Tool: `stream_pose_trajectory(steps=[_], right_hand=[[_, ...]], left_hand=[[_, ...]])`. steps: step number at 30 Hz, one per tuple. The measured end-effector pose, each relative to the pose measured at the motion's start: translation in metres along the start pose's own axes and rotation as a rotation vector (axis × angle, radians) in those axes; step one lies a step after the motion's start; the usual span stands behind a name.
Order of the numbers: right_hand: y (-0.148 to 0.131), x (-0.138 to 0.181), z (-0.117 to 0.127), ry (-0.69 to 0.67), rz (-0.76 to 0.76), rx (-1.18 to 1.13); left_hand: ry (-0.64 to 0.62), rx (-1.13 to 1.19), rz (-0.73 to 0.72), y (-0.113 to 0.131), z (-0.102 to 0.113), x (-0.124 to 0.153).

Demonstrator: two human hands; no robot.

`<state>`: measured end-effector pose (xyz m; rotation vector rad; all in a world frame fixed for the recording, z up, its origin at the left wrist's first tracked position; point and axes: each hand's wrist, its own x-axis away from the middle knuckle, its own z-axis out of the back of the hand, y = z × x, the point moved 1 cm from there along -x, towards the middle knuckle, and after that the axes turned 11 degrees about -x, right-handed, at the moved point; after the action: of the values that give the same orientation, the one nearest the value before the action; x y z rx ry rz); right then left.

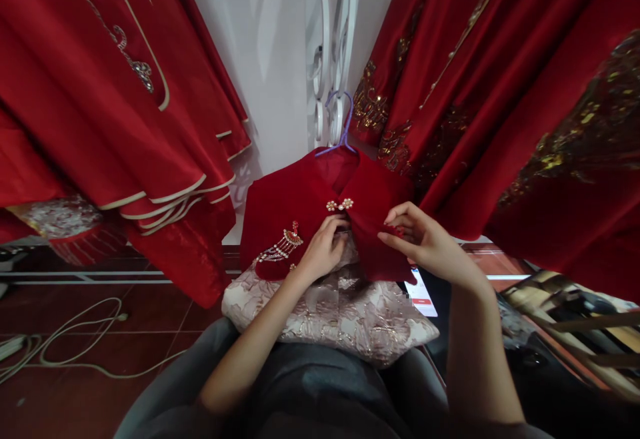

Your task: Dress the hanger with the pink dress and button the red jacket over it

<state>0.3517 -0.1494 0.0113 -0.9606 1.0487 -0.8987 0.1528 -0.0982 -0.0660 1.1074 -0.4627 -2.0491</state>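
A dark red velvet jacket on a purple hanger lies over my lap, closed near the collar by a pearl clasp. A beaded tassel ornament decorates its left front. My left hand has its fingers curled on the left front edge just below the clasp. My right hand pinches the right front flap of the jacket. Under the jacket a pale pink brocade garment is spread across my knees.
Red embroidered gowns hang at the left and right, close on both sides. A white wall with a white ornate rack is straight ahead. White cables lie on the red-brown floor at left. A phone screen shows beside my right wrist.
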Motion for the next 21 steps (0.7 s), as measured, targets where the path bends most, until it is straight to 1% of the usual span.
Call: stream_pose_trajectory(steps=[1,2,4,5,7,9,10,11,12,14,16,19,21], right_hand=[[-0.005,0.002,-0.004,-0.031,0.016,-0.007],[-0.008,0.003,-0.008,-0.070,0.028,-0.010],[-0.010,0.003,-0.016,-0.167,0.022,-0.023],[-0.009,0.002,-0.020,-0.216,0.000,-0.036],[-0.005,-0.001,-0.028,-0.287,-0.056,-0.080],[0.002,-0.005,-0.036,-0.313,-0.104,-0.137],[0.005,-0.008,-0.040,-0.313,-0.119,-0.164],[0.008,-0.010,-0.045,-0.308,-0.125,-0.188],[0.012,-0.013,-0.050,-0.300,-0.123,-0.207],[0.021,-0.019,-0.062,-0.276,-0.094,-0.208],[0.032,-0.026,-0.075,-0.224,-0.039,-0.159],[0.051,-0.036,-0.095,-0.110,0.046,-0.083],[0.062,-0.043,-0.107,-0.040,0.092,-0.070]], left_hand=[[-0.032,0.002,-0.011,0.000,-0.002,0.003],[-0.042,0.016,0.008,-0.001,-0.003,0.006],[-0.009,0.064,0.114,-0.001,-0.001,0.011],[0.039,0.083,0.182,-0.001,0.003,0.015],[0.186,0.059,0.285,-0.003,0.015,0.023],[0.366,-0.063,0.329,-0.009,0.029,0.032],[0.441,-0.137,0.339,-0.014,0.035,0.036],[0.490,-0.201,0.349,-0.020,0.040,0.040],[0.512,-0.243,0.362,-0.027,0.044,0.044],[0.492,-0.242,0.395,-0.040,0.046,0.048],[0.457,-0.165,0.419,-0.051,0.045,0.050],[0.446,-0.068,0.435,-0.057,0.044,0.051],[0.466,-0.081,0.441,-0.057,0.045,0.050]])
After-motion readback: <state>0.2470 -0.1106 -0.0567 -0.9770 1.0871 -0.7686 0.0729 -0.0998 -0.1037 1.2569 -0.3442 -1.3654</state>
